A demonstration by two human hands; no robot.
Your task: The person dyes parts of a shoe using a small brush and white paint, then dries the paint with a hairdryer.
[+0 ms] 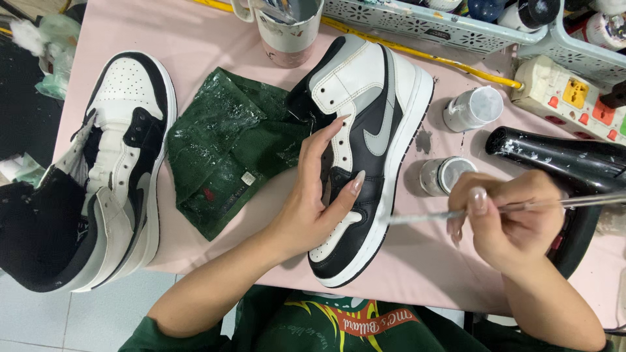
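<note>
A black, white and grey high-top sneaker (375, 117) lies on its side on the pink table (208, 45). My left hand (319, 195) holds it at the toe end, fingers spread over the upper. My right hand (505, 218) grips a thin paintbrush (424, 215) whose tip touches the white sole edge of that shoe. A second matching sneaker (111, 169) lies at the left edge of the table, away from both hands.
A paint-stained green cloth (228, 143) lies between the shoes. Two small paint jars (473, 107) (443, 175) stand right of the shoe, beside a black hair dryer (567, 163), a power strip (574, 98), a mug (287, 29) and plastic baskets (417, 23) at the back.
</note>
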